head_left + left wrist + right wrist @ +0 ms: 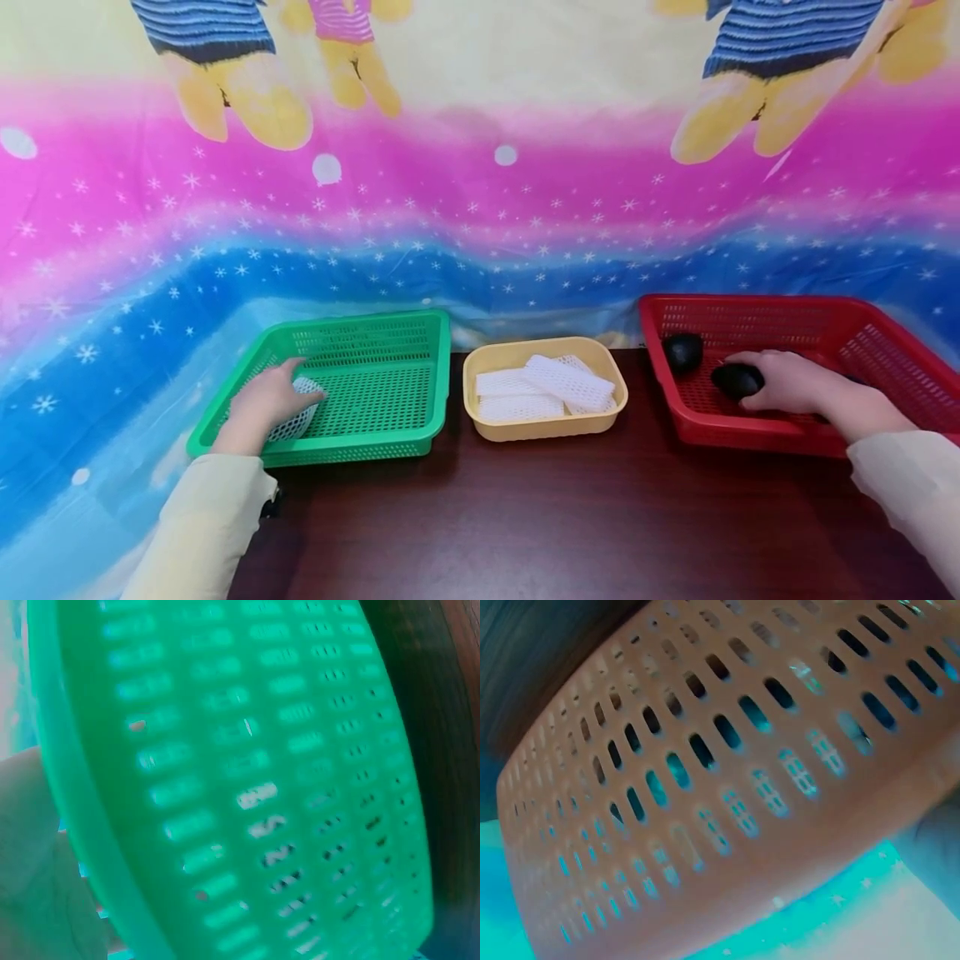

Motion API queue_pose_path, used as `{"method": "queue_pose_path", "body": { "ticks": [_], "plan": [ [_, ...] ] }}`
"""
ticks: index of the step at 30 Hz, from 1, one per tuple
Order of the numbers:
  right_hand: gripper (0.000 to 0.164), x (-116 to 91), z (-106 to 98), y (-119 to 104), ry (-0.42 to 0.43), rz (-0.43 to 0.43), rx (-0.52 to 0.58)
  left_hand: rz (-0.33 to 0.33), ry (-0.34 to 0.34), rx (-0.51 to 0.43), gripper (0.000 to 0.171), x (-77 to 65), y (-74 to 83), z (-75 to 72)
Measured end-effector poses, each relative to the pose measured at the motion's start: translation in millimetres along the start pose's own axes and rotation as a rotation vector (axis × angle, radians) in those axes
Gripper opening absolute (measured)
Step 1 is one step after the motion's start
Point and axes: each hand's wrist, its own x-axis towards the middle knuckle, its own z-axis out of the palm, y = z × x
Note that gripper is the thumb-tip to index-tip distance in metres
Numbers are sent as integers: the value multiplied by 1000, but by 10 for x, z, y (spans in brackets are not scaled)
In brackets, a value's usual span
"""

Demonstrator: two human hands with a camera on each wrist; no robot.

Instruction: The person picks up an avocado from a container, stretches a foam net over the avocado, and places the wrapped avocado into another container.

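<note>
Inside the red basket (690, 421), my right hand (795, 383) grips a black oval fruit (738, 381) that looks like an avocado, thumb and fingers around its sides. A second black fruit (682, 354) lies at that basket's left end. My left hand (270, 400) is in the left end of the green basket (438, 375), thumb and fingers around a rounded thing in a white foam net (300, 408); what the net covers is hidden. Both wrist views are filled mostly by the outer walls of the green basket (225, 772) and the red basket (727, 772).
Between the baskets stands a small cream tray (543, 429) with several flat white foam net sleeves (570, 383). All stand on a dark brown table (525, 517). A colourful printed cloth (480, 200) hangs right behind them.
</note>
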Motion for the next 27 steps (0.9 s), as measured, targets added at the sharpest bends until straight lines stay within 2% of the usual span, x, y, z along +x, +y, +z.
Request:
{"method": "queue_pose_path", "body": {
  "ticks": [9, 21, 27],
  "plan": [
    [76, -85, -75, -115, 46, -12, 11, 74, 47, 44, 86, -11, 242, -26],
    [78, -274, -94, -455, 179, -44, 50, 171, 70, -19, 80, -105, 566, -38],
    [79, -319, -112, -637, 205, -65, 58, 218, 78, -29, 77, -158, 759, -23]
  ]
}}
